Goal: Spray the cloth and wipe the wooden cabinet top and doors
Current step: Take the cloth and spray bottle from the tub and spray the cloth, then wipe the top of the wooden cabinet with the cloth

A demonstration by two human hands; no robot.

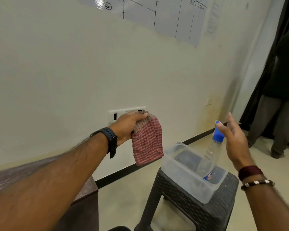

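While left hand (128,124) grips cloth (148,140), spray bottle (212,152) label unreadable

Office room, wall whiteboard (157,12), switch panel (120,114)

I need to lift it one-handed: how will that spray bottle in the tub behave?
The spray bottle leans on the clear tub rim, so it may topple if nudged. Clear thin plastic looks light and probably squashy; a grip near the blue nozzle seems safest.

Soft dim light; wide-angle bending, right side blurred.
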